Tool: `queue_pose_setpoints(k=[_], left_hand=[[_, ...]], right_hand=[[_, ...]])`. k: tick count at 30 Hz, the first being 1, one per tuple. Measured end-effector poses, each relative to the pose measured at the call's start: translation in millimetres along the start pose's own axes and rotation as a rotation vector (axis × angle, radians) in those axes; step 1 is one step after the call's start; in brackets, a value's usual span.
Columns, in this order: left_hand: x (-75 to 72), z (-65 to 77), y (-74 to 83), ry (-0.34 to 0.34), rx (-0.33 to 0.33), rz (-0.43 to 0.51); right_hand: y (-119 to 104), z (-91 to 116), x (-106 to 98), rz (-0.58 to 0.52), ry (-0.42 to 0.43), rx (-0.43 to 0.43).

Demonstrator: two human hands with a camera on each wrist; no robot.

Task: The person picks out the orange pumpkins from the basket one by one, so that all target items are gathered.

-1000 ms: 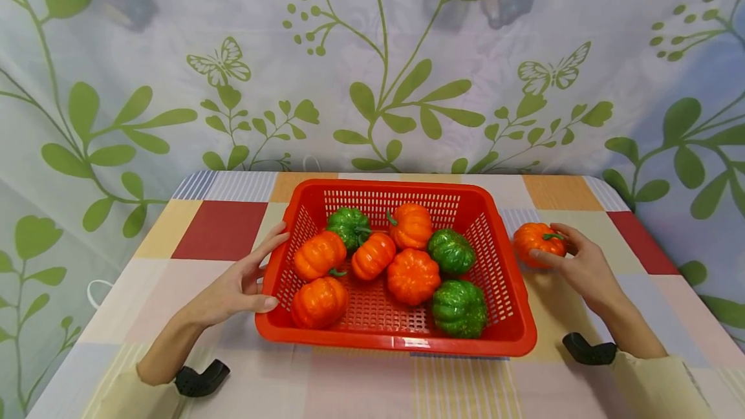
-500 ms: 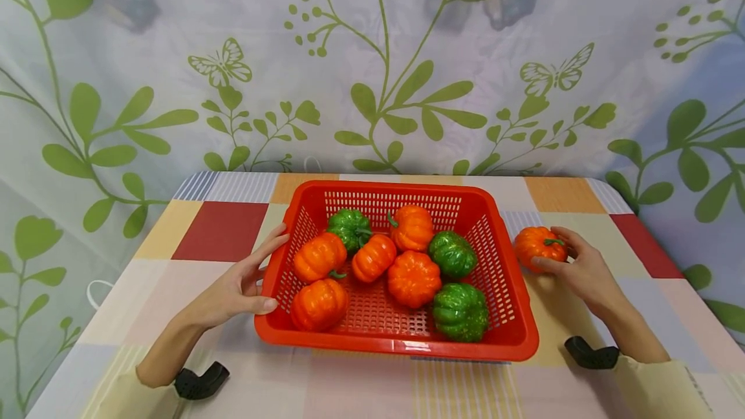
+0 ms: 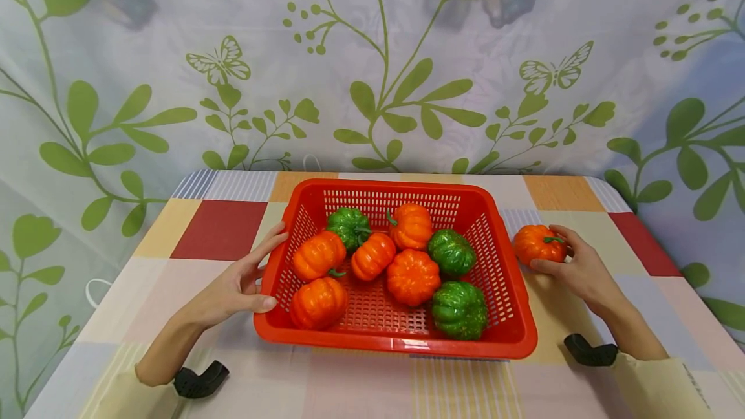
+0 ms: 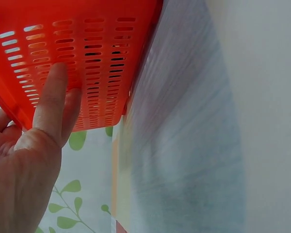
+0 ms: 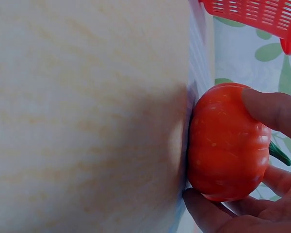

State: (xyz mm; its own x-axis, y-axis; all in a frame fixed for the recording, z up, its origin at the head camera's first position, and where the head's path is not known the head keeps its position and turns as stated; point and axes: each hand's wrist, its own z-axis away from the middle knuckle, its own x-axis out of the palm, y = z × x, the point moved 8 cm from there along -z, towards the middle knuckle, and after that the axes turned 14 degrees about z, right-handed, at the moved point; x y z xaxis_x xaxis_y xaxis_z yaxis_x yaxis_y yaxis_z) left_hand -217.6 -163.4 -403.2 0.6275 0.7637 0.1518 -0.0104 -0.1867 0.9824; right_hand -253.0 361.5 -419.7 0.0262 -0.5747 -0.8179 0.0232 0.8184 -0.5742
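Note:
A red plastic basket with slotted walls holds several orange pumpkins and three green ones, all small and glossy. At its left side my left hand rests with fingers spread, fingertips at the rim. The left wrist view shows fingers lying fairly straight against the slotted wall. To the right of the basket, my right hand holds another orange pumpkin with a green stem, thumb on one side and fingers on the other. That pumpkin sits on the tablecloth in the right wrist view.
A checked, patchwork-style cloth covers the table. Behind the table's back edge hangs a pale curtain printed with green leaves and butterflies. Black wrist devices sit on both forearms.
My right thumb has drawn back slightly along the orange pumpkin, which stays beside the basket. The left hand and the basket have kept their places.

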Motion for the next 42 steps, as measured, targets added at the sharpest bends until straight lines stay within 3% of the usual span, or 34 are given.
queue_pose_setpoints(k=[12,19,27,32,37,42], left_hand=[[-1.3,0.6,-2.2,0.009,0.003,-0.009],[-3.8,0.5,-4.3,0.012,0.018,-0.021],[-3.0,1.1,-2.9,0.009,0.019,-0.032],[-2.8,1.8,-3.2,0.002,0.01,-0.027],[-2.8,2.5,-3.8,-0.001,-0.001,-0.026],[-3.0,1.5,-3.2,0.004,0.01,-0.036]], right_hand=[[-6.5,1.2,1.3,-0.049,-0.032,0.004],[-11.1,7.1,-4.4,-0.006,-0.018,0.003],[-19.7,17.6,-15.6,0.012,0.043,-0.032],[-29.5,28.2,-26.4,0.03,0.137,-0.07],[-45.3,38.9,-40.9,0.044,0.241,-0.097],[-69.8,45.4,-47.6,-0.025,0.261,-0.156]])
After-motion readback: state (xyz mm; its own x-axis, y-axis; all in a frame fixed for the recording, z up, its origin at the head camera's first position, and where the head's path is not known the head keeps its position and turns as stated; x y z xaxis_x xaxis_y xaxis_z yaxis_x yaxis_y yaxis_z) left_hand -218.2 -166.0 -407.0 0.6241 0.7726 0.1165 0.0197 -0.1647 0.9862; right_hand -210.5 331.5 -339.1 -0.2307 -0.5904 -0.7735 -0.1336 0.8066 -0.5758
